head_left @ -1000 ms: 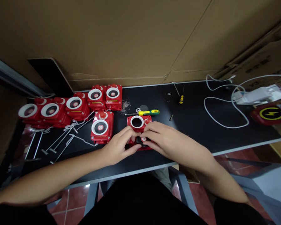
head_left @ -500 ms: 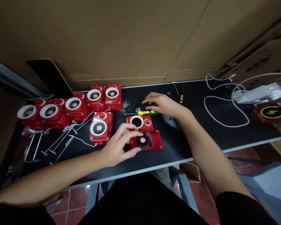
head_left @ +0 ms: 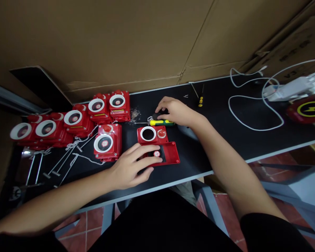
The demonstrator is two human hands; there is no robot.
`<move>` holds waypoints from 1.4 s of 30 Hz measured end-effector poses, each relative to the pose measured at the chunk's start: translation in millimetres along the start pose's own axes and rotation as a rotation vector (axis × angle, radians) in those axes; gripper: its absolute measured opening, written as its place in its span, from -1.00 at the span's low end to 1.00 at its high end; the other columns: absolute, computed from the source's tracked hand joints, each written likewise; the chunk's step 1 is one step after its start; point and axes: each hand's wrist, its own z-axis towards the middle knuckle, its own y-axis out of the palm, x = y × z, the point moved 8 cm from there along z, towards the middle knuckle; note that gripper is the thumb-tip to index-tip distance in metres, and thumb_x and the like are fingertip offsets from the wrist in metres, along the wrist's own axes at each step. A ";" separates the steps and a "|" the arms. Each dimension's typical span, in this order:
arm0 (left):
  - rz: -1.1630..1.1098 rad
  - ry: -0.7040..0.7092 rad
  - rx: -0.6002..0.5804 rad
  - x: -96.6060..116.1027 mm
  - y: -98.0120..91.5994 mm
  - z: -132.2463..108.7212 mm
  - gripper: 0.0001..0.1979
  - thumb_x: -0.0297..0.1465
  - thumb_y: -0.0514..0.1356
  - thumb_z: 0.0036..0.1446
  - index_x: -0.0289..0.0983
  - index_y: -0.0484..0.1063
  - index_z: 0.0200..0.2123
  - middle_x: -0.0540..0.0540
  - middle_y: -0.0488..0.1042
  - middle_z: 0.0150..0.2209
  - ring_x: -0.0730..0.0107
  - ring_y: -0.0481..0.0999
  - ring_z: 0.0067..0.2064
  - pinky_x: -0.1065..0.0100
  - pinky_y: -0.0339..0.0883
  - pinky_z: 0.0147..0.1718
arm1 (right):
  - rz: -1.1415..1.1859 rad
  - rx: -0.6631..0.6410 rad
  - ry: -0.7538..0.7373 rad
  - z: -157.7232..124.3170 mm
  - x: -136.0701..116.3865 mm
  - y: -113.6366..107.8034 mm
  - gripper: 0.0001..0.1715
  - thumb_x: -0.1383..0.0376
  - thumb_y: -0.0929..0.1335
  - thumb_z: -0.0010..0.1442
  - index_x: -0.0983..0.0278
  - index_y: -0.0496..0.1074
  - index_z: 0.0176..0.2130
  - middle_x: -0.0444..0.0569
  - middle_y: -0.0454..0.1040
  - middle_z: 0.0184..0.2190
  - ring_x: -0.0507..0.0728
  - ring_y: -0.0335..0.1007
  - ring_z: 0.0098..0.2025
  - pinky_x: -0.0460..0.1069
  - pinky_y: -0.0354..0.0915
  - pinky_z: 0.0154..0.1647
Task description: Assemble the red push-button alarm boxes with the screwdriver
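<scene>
My left hand (head_left: 134, 164) lies with fingers stretched over the opened red housing (head_left: 173, 153), partly hiding the black sounder with its round label (head_left: 156, 153). Against the housing's far side sits its red cover (head_left: 152, 135), with a white ring and a small clear-red lamp. Behind that, my right hand (head_left: 172, 110) has its fingers bent round a small black object (head_left: 155, 116), whose kind I cannot make out. A yellow-green screwdriver (head_left: 161, 123) lies just in front of these fingers. A dark rounded thing is partly hidden below my right wrist.
Several assembled red sounder units (head_left: 74, 118) stand at the left, one (head_left: 107, 141) beside my left hand. Metal T-shaped rods (head_left: 64, 155) and white cords lie before them. A small yellow screwdriver (head_left: 200, 100), a white cable (head_left: 229, 108) and cardboard walls (head_left: 115, 42) surround the black table.
My left hand's fingers have moved further over the black sounder and straightened. My right hand's fingers have closed in on the black object. The view has shifted slightly.
</scene>
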 end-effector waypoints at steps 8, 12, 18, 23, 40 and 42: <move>-0.029 -0.021 0.015 -1.6 -0.8 -0.7 -0.57 -0.58 0.27 0.45 -0.20 0.55 0.31 -0.43 0.59 0.42 0.09 0.72 0.06 -0.03 0.72 0.11 | 0.028 -0.016 0.011 -0.4 3.3 2.6 -0.74 0.32 0.56 0.36 0.27 0.78 0.04 0.17 0.64 0.14 0.22 0.58 0.03 0.18 0.59 0.31; -0.017 -0.025 0.021 -0.8 -0.7 0.0 -0.60 -0.58 0.27 0.47 -0.23 0.56 0.29 -0.43 0.56 0.41 0.15 0.66 0.00 0.06 0.72 0.01 | 0.044 -0.026 -0.012 -6.1 0.9 -0.1 -0.61 0.28 0.54 0.40 0.23 0.75 0.19 0.16 0.62 0.19 0.20 0.61 0.03 0.19 0.62 0.32; -0.032 -0.020 0.023 1.6 -2.3 0.8 -0.61 -0.60 0.26 0.47 -0.21 0.56 0.27 -0.41 0.55 0.40 0.19 0.64 -0.01 0.12 0.73 -0.04 | 0.035 -0.056 -0.057 -14.1 -6.8 -5.4 -0.52 0.29 0.62 0.32 0.24 0.76 0.21 0.20 0.63 0.23 0.33 0.62 0.24 0.26 0.57 0.46; -0.020 0.011 0.008 4.8 -0.9 1.4 -0.63 -0.60 0.27 0.45 -0.21 0.57 0.23 -0.37 0.60 0.33 0.18 0.66 -0.02 0.08 0.76 -0.03 | 0.029 -0.077 -0.076 -15.3 -9.3 -5.3 -0.46 0.27 0.66 0.26 0.23 0.78 0.21 0.21 0.63 0.24 0.37 0.59 0.32 0.33 0.51 0.55; -0.027 0.014 0.072 -0.1 -2.4 -2.8 -0.60 -0.49 0.35 0.53 -0.20 0.53 0.35 -0.34 0.64 0.25 0.18 0.70 -0.02 0.16 0.77 -0.08 | 0.129 -0.002 -0.011 -11.9 -16.6 -36.9 -0.56 0.19 0.59 0.26 0.27 0.71 0.10 0.17 0.72 0.08 0.26 0.73 0.04 0.17 0.79 0.01; -0.092 -0.034 0.087 -4.8 -3.6 -2.8 -0.56 -0.35 0.39 0.56 -0.23 0.47 0.39 -0.34 0.66 0.20 0.05 0.73 0.08 0.11 0.79 -0.05 | 0.126 0.001 -0.045 -19.1 -34.4 -47.2 -0.57 0.19 0.59 0.27 0.26 0.71 0.10 0.15 0.72 0.08 0.25 0.72 0.04 0.16 0.79 0.02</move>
